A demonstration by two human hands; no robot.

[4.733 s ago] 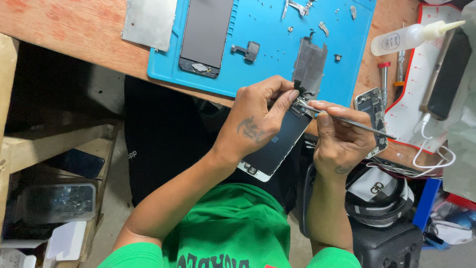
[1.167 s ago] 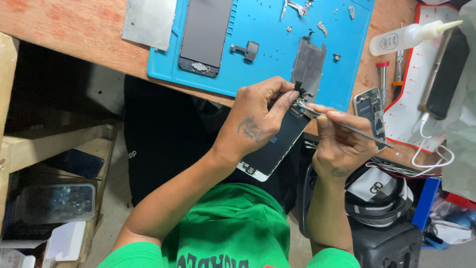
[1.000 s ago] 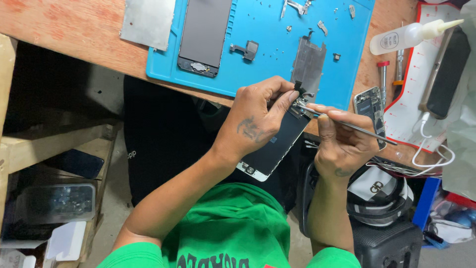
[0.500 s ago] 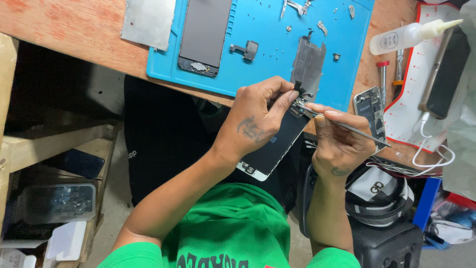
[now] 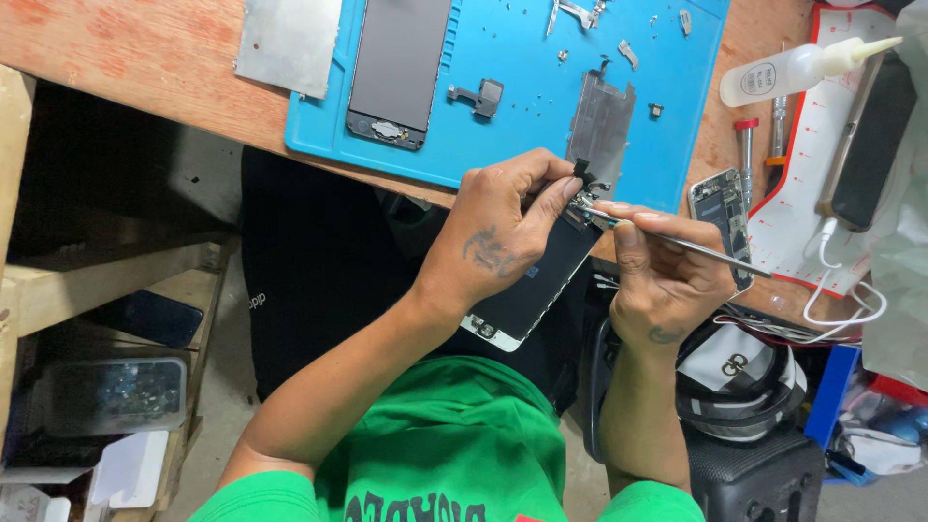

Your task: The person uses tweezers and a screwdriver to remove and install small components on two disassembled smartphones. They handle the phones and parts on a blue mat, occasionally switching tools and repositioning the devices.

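The left hand [image 5: 498,246] is gripping a phone screen assembly [image 5: 532,290] with its fingers [image 5: 546,188] clamped over the top edge, holding it in the air just in front of the table [image 5: 145,43], tilted, over the lap. The right hand [image 5: 667,280] is pinching slim metal tweezers [image 5: 677,242], fingers closed on the shaft, with the tip meeting the assembly's top end beside a small dark part [image 5: 583,172] sticking up there.

Judgement on method: the work is going best with the left grip staying firm near the working end, the tweezers coming in at a shallow angle, and light pressure only, since the parts at that edge look thin and easily bent.

Surroundings: a blue work mat [image 5: 677,145] is lying on the table, carrying another dark screen [image 5: 396,68], a metal backing plate [image 5: 599,121] and scattered small screws and brackets. A squeeze bottle [image 5: 793,68] is lying to the right.

Obscured: the exact contact point is sitting behind the left fingertips; what the tweezers are gripping, if anything, cannot be told. The assembly's middle is covered by the left hand.
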